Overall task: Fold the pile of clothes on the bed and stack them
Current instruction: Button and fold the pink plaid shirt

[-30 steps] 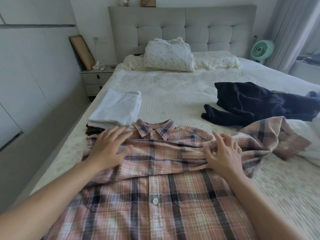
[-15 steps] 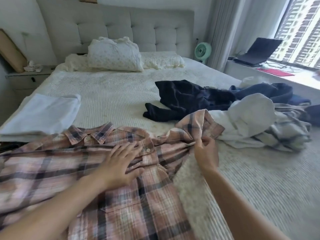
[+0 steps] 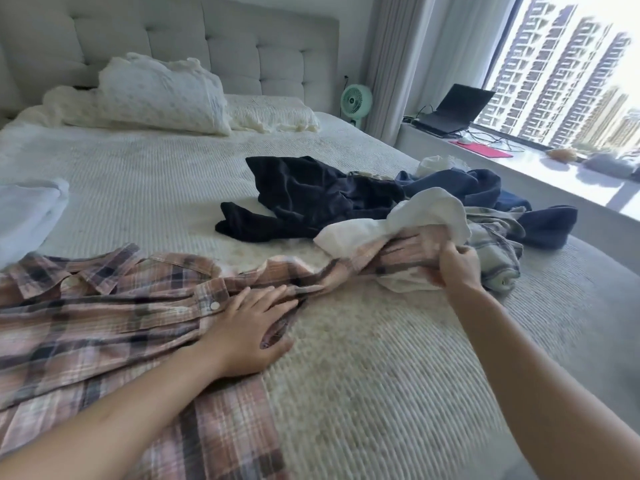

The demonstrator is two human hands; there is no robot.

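Plaid shirt is spread front-up on the bed, collar toward the headboard. Left hand is pressed flat, fingers straight, on the shirt's side. Sleeve is gripped by the right hand, stretched toward the unfolded clothes pile.

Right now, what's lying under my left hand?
The left hand presses flat on the pink plaid shirt, which lies on the ribbed bedspread. Anything beneath that patch of shirt is hidden.

Home bedroom: bed with tufted headboard, pillows, curtains, laptop on window ledge, apartment towers outside.
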